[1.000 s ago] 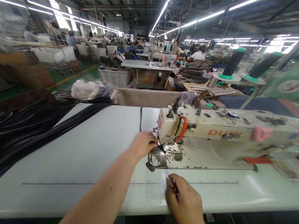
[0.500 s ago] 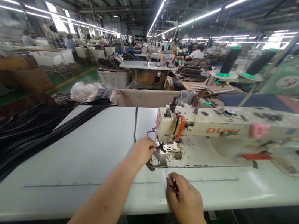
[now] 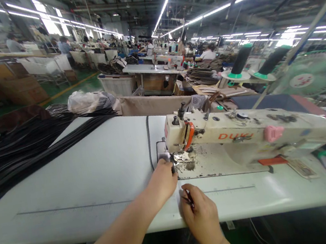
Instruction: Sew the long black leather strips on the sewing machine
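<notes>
A sewing machine [image 3: 208,135] stands on the white table, its needle area just beyond my hands. My left hand [image 3: 164,178] is closed at the front left of the presser foot, its fingers pinching the end of a black strap [image 3: 149,140]. The strap runs back along the tabletop, left of the machine head; part of it is hidden by my hand. Near the table's front edge, my right hand [image 3: 200,206] is curled around a small dark pointed tool [image 3: 188,199], mostly covered by the fingers, so its kind is unclear.
A heap of long black straps [image 3: 41,157] covers the table's left side. A ruler line [image 3: 80,208] marks the front of the tabletop. Thread cones [image 3: 242,62] and a green fan [image 3: 307,76] stand behind right. Several people work farther back.
My left hand has come slightly nearer, away from the needle, with the strap end. My right hand stays almost in place with the tool. The view has shifted a little.
</notes>
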`<action>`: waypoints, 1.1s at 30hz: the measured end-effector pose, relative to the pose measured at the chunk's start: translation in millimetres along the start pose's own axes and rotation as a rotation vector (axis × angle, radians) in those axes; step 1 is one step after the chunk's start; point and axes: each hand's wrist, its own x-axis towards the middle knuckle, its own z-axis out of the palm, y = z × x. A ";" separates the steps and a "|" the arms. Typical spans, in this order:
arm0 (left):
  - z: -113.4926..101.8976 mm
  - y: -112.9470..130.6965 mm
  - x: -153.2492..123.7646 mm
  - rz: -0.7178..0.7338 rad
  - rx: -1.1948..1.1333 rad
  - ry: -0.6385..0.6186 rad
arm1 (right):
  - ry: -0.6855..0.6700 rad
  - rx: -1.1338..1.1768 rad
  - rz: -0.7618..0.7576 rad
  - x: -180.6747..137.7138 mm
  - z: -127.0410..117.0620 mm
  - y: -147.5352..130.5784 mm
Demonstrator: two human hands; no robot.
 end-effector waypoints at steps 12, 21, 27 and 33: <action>-12.5 13.0 -23.7 0.078 0.185 -0.171 | -0.073 0.293 0.185 2.4 -7.7 0.7; -18.1 16.1 -40.1 0.260 0.293 -0.125 | -0.217 0.635 0.394 -12.7 -48.0 8.8; 2.0 -3.4 -38.6 0.394 0.287 -0.093 | 0.008 0.644 0.747 -71.2 -64.8 41.4; 8.8 -21.7 -34.0 0.596 0.347 -0.002 | 0.292 0.403 1.081 -135.0 -93.0 108.0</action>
